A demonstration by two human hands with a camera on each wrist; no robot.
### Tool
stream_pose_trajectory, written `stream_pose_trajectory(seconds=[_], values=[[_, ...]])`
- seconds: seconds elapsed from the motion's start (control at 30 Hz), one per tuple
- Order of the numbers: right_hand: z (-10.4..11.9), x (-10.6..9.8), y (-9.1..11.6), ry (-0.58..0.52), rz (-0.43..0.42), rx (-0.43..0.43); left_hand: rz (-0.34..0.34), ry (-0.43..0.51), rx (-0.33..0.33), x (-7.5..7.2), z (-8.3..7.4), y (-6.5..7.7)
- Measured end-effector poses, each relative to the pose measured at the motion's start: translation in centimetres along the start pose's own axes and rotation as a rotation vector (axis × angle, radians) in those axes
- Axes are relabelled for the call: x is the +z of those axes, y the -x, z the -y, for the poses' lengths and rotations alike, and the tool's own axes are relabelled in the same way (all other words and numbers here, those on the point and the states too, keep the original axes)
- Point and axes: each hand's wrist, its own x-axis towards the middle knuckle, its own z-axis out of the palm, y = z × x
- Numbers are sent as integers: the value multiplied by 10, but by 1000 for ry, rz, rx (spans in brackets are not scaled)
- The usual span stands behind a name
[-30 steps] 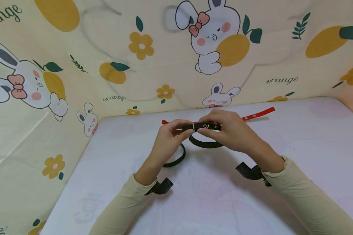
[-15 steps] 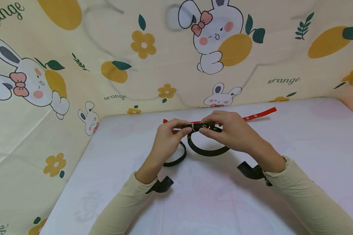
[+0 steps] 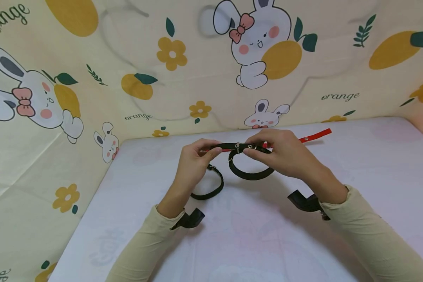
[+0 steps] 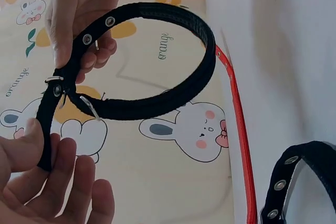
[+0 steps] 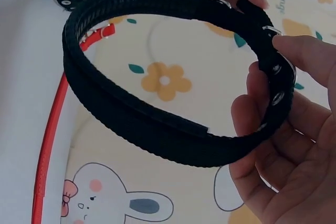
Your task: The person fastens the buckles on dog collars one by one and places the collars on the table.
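Note:
Both hands hold a black collar with metal-rimmed holes and a buckle, raised above the table and looped into a ring. My left hand pinches the collar's free end between thumb and fingers, left of the buckle. On the other side of the buckle, my right hand grips the band, thumb close to the metal frame. The strap passes through the buckle, and one hole shows right beside it in the left wrist view. Part of the band lies hidden behind the right fingers.
A second black collar, also closed in a ring, lies on the white table below my left hand. Behind both hands a red collar stretches along the table's back. A patterned cloth rises behind the table.
My left hand has slid left, away from the buckle, and the gap between the hands has widened. More strap now shows between them, and more of the second black collar is uncovered.

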Motion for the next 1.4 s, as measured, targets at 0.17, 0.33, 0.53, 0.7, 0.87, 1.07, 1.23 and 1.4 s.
stream_pose_trajectory(seconds=[0.17, 0.33, 0.53, 0.7, 0.87, 1.07, 1.23, 1.4], values=[[-2, -3, 0, -14, -12, -7, 45, -5, 9, -1, 0, -1], [-1, -3, 1, -28, -5, -16, 149, -118, 244, 1, 6, -1], [3, 3, 2, -44, 32, -35, 205, -74, 384, 6, 7, 2], [6, 8, 2, -45, 38, -59, 191, -71, 396, 8, 7, 4], [6, 10, 2, -17, 36, -63, 136, -141, 366, 7, 5, 5], [6, 8, 2, 3, 32, -63, 106, -147, 328, 4, 3, 5], [5, 5, 2, 10, 13, -73, 89, -134, 304, 3, 3, 5], [3, 4, 2, 3, 6, -75, 87, -106, 285, 3, 3, 3]])
